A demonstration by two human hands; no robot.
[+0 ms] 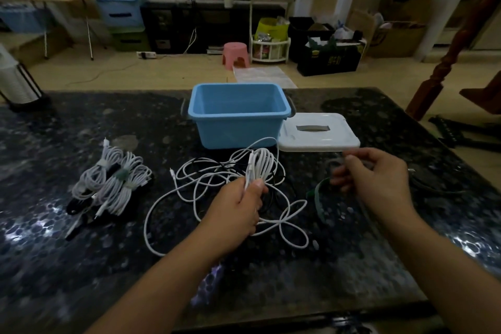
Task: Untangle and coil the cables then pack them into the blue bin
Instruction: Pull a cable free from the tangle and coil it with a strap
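Two hands work over a dark speckled table (pixel 81 266). The left hand (pixel 238 211) grips a half-wound white coil (pixel 261 165) between thumb and curled fingers, with loose white cable (pixel 189 187) trailing from it across the table among black cable. The right hand (pixel 379 179) is blurred; its fingers are curled, seemingly pinching a strand (I cannot tell what), just above a green strap (pixel 318 192). Beyond the tangle stands the blue bin (pixel 238 127), its white lid (pixel 317 133) lying beside it. Well to the left lie finished bundles (pixel 113 184), tied with straps.
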